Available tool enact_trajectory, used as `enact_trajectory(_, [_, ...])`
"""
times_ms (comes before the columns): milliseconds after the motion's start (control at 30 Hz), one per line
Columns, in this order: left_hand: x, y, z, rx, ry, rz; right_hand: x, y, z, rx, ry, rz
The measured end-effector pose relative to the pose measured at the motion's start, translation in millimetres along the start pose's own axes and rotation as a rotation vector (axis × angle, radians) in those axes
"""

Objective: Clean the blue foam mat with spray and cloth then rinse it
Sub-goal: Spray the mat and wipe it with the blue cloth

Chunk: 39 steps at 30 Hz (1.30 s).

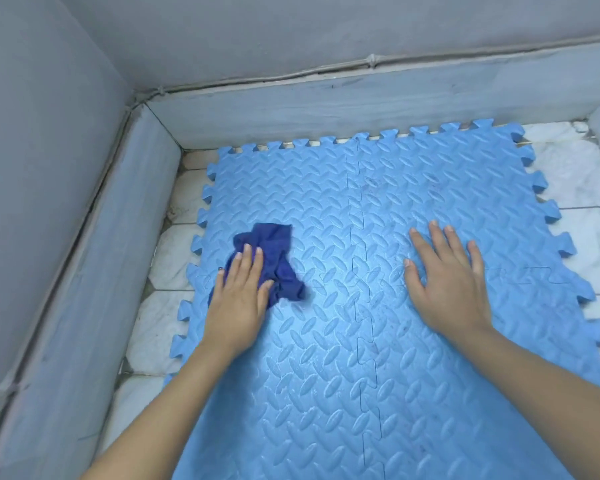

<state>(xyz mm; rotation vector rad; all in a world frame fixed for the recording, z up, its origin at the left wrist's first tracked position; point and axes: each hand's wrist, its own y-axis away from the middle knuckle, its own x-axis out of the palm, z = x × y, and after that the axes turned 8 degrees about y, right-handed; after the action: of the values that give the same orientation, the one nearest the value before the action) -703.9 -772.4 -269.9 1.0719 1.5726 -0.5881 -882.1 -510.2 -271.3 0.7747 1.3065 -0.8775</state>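
Midway, by the look of it | left hand [238, 289] flat on crumpled cloth [271, 258], pressing, not clutching, left of mat's centre seam | right hand [447, 282] open, empty, bracing right of seam | mat [361, 358] on tiled floor [160, 327], faintly speckled | no spray bottle visible; rinsing judged undone

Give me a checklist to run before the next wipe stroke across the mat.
1. Dark blue cloth under the left hand: ok, palm and fingers press it flat.
2. Right hand bracing the blue foam mat: ok, spread flat on it.
3. Mat tiles interlocked: ok, seams look closed.
4. Surface wetted with spray: cannot tell, though it shines.
5. Dirt left: not ok, faint specks near the centre seam.
6. Spray bottle within reach: cannot tell, none in view.
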Motion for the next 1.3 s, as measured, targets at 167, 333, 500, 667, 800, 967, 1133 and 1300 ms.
enact_trajectory(167, [2.3, 42.2, 11.1, -0.123, 0.004, -0.044, -1.2, 2.3, 0.7, -0.03, -0.018, 0.02])
enact_trajectory(333, [22.5, 93.0, -43.8, 0.259, -0.076, 0.075, -12.1, 66.4, -28.2, 0.069, -0.015, 0.015])
enact_trajectory(500, [31.1, 28.7, -94.2, 0.345, -0.086, 0.055, -2.4, 101.3, -49.1, -0.008, -0.002, -0.01])
enact_trajectory(667, [27.0, -106.7, -140.9, 0.121, 0.028, 0.001, -1.3, 100.9, -47.5, 0.005, -0.026, -0.044])
enact_trajectory(800, [35.4, -128.3, -184.8, 0.152, 0.028, -0.003, -1.7, 101.9, -52.2, -0.005, -0.008, -0.045])
enact_trajectory(967, [45.2, -68.6, -201.3, 0.772, -0.093, 0.168, 0.6, 99.2, -53.1, -0.003, -0.005, -0.055])
enact_trajectory(1133, [26.5, -171.1, -177.8, 0.309, -0.067, 0.02, -0.5, 100.6, -51.9, 0.004, -0.014, -0.05])
enact_trajectory(1300, [30.3, -188.5, -213.3, 0.136, -0.005, 0.01, 0.5, 99.0, -50.8, -0.006, 0.012, -0.06])
